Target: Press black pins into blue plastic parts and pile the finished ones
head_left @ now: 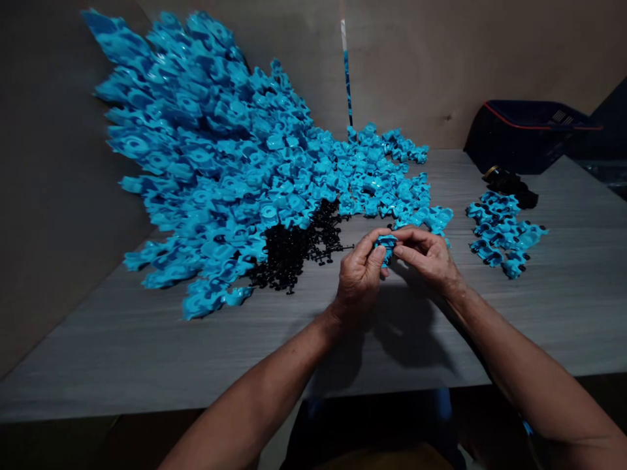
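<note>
Kinda shiny, curvy blue piece (386, 242) is being pinched by left hand (359, 277) and right hand (435, 262), spiky black heap (283, 258) sitting at nine o'clock.

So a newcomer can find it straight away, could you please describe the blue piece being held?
On the grey table, find the huge blue heap. Right of its near end, the left hand pinches the small blue piece, with the fingertips of the right hand beside it. Unlike its neighbours, it is gripped, not lying loose.
</note>
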A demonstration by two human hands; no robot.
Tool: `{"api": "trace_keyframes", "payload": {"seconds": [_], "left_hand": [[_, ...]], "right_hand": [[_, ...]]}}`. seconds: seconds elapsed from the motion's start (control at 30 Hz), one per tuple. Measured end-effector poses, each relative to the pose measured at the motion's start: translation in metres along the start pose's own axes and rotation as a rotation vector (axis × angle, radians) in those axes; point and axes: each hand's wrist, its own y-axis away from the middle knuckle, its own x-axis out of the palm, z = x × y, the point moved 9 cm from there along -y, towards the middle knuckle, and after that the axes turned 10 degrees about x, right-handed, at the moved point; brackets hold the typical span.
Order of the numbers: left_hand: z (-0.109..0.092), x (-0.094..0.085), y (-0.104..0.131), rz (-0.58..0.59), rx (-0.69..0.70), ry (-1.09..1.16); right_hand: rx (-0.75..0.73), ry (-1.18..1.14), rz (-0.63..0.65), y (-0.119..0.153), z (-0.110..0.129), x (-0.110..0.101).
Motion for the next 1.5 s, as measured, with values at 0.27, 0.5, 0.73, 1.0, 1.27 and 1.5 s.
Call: {"api": "trace_keyframes", "payload": {"seconds": [0.27, 0.5, 0.73, 1.0, 1.27, 1.5], "left_hand": [[0.002, 0.001, -0.001, -0.001, -0.031, -0.020], [0.017, 0.009, -0.003, 0.050, -0.181, 0.334], [0.026, 0.013, -0.001, 0.067, -0.284, 0.452], [0.042, 0.015, 0.001, 0.060, -0.315, 0.437], [0.047, -0.008, -0.011, -0.050, -0.271, 0.207], [0.047, -0.019, -0.016, -0.082, -0.205, 0.043]], "right_hand": [[0.012, 0.035, -0.039, 0.002, -0.001, 0.000], [0.064, -0.063, 0.032, -0.003, -0.003, -0.001], [0.078, -0.003, -0.019, -0.004, -0.015, -0.005], [-0.004, 0.142, -0.328, -0.011, 0.012, -0.054], [0.049, 0.974, -1.161, 0.022, 0.064, -0.203], [-0.023, 1.084, -0.520, -0.005, 0.043, -0.115]]}}
